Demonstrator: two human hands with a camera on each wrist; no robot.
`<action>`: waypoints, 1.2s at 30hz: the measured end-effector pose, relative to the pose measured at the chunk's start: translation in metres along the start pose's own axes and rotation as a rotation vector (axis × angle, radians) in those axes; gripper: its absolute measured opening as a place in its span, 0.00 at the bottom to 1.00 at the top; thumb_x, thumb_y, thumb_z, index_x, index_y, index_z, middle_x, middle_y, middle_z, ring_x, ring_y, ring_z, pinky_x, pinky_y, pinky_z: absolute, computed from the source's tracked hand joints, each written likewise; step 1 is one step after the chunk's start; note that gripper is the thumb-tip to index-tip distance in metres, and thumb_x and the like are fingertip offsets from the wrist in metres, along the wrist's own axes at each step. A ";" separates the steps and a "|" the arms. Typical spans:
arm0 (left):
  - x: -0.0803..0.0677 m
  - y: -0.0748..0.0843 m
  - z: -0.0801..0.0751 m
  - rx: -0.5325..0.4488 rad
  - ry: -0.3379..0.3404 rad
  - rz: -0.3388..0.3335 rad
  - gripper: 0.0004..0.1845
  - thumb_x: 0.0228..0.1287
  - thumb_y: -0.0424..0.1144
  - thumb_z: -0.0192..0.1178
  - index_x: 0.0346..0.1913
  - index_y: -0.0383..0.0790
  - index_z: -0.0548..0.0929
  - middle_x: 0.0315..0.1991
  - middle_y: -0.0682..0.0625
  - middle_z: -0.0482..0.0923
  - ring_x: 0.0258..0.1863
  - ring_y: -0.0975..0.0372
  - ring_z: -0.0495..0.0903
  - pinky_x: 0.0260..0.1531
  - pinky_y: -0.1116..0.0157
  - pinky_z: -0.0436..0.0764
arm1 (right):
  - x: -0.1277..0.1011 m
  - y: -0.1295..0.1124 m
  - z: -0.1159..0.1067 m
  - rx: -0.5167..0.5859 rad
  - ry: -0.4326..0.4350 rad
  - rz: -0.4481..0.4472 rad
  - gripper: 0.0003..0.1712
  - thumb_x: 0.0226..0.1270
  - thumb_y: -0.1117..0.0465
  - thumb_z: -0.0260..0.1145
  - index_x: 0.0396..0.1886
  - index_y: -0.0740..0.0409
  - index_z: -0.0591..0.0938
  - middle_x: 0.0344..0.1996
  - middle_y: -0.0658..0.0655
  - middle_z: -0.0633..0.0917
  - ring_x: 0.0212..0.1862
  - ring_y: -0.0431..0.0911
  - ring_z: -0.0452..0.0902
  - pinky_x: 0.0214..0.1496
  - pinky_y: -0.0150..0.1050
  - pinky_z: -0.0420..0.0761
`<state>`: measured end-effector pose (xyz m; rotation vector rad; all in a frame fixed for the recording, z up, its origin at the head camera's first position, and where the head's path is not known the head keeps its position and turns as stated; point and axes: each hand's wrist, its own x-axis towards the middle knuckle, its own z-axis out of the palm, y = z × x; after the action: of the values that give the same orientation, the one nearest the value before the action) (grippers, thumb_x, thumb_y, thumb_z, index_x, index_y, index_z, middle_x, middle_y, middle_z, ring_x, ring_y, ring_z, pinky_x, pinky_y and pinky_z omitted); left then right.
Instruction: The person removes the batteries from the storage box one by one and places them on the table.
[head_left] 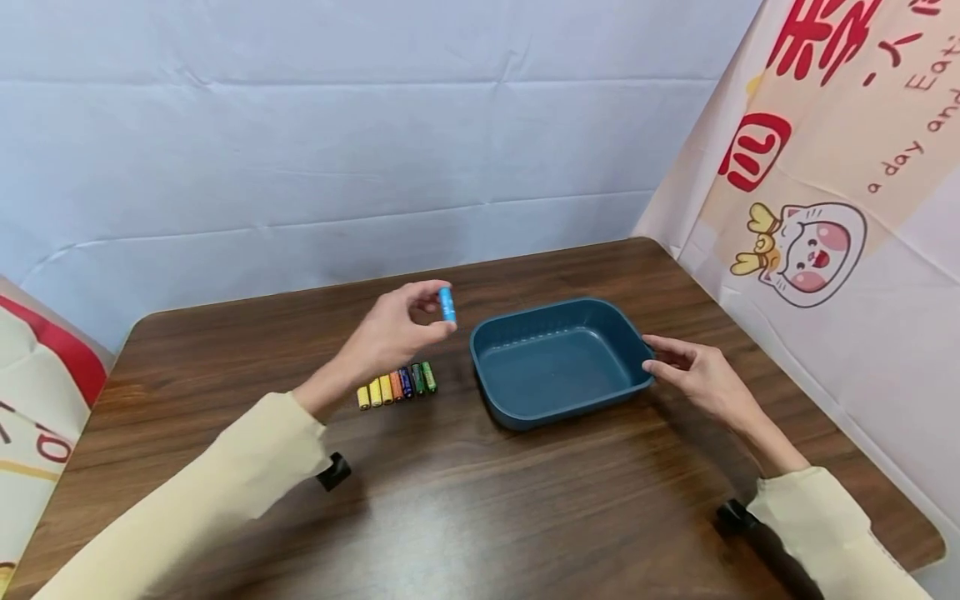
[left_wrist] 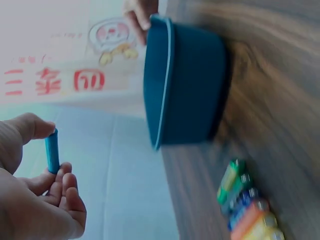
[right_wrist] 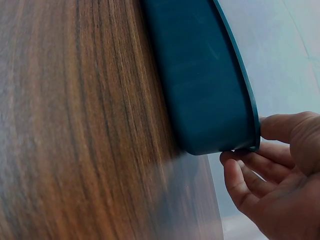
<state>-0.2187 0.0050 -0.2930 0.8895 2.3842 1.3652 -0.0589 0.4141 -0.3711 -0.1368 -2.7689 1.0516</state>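
Observation:
Between thumb and fingertips, my left hand (head_left: 393, 329) pinches a light blue battery (head_left: 447, 305) by its ends, up in the air to the left of a dark teal plastic basin (head_left: 551, 367). The left wrist view shows the battery (left_wrist: 52, 151) clear of everything but the fingers. My right hand (head_left: 705, 383) grips the basin's right end at the rim, thumb on top and fingers beneath, as the right wrist view shows. Below the left hand lies a row of several batteries (head_left: 397, 385), side by side, yellow, orange, dark blue and green. Nothing lies inside the basin.
The brown wood-grain table (head_left: 450, 508) carries the basin and the battery row. A white cloth (head_left: 337, 150) hangs behind it, and a printed cloth (head_left: 810, 208) with a cartoon face stands along the right edge.

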 end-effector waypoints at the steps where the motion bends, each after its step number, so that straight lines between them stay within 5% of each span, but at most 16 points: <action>1: -0.004 -0.002 -0.007 0.013 0.006 -0.004 0.31 0.68 0.39 0.68 0.73 0.42 0.74 0.56 0.44 0.78 0.51 0.53 0.80 0.49 0.57 0.79 | 0.000 0.000 0.000 0.003 -0.001 -0.003 0.28 0.75 0.55 0.69 0.68 0.65 0.79 0.54 0.70 0.85 0.40 0.33 0.80 0.37 0.26 0.79; 8: -0.033 -0.029 -0.039 0.093 -0.039 -0.048 0.31 0.69 0.41 0.67 0.73 0.43 0.73 0.55 0.44 0.79 0.48 0.54 0.80 0.47 0.57 0.79 | -0.003 -0.001 -0.004 0.008 -0.009 0.010 0.29 0.75 0.55 0.68 0.69 0.65 0.78 0.53 0.69 0.86 0.40 0.33 0.82 0.37 0.27 0.79; 18: -0.064 -0.080 -0.054 0.210 -0.060 -0.060 0.28 0.69 0.40 0.68 0.69 0.35 0.76 0.56 0.40 0.78 0.50 0.50 0.81 0.44 0.55 0.80 | -0.001 -0.001 -0.006 0.005 -0.004 0.005 0.29 0.75 0.56 0.68 0.69 0.66 0.78 0.52 0.70 0.86 0.40 0.43 0.85 0.36 0.27 0.79; 36: -0.075 -0.124 -0.056 0.316 -0.105 -0.148 0.28 0.65 0.39 0.71 0.65 0.31 0.79 0.59 0.35 0.76 0.55 0.46 0.77 0.45 0.53 0.78 | 0.000 -0.002 -0.001 0.054 -0.023 0.017 0.29 0.76 0.57 0.68 0.70 0.68 0.76 0.52 0.70 0.86 0.39 0.43 0.86 0.37 0.31 0.81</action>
<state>-0.2354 -0.1265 -0.3744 0.8162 2.5656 0.8809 -0.0588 0.4131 -0.3690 -0.1427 -2.7612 1.1381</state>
